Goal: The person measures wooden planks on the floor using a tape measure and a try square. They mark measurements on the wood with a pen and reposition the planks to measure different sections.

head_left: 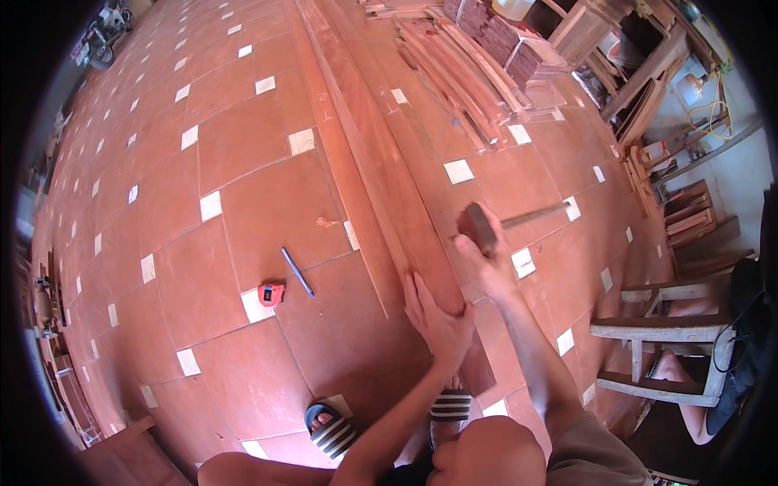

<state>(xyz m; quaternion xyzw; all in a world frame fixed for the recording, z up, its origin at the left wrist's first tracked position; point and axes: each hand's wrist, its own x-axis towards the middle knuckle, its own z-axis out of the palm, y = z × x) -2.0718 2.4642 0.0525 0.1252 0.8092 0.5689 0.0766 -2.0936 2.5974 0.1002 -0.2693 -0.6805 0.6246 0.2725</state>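
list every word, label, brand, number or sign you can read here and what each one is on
No text is clear enough to quote.
Red tape measure: dark patch on its side, any print too small to read.
Blue pen: no readable lettering.
Long board: faint pale marks, too blurred to make out.
Motorbike: far off, any lettering too small to read.

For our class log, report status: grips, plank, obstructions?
Left grip on plank. Right grip around blurred tool. Tape measure, pen on floor left of plank.
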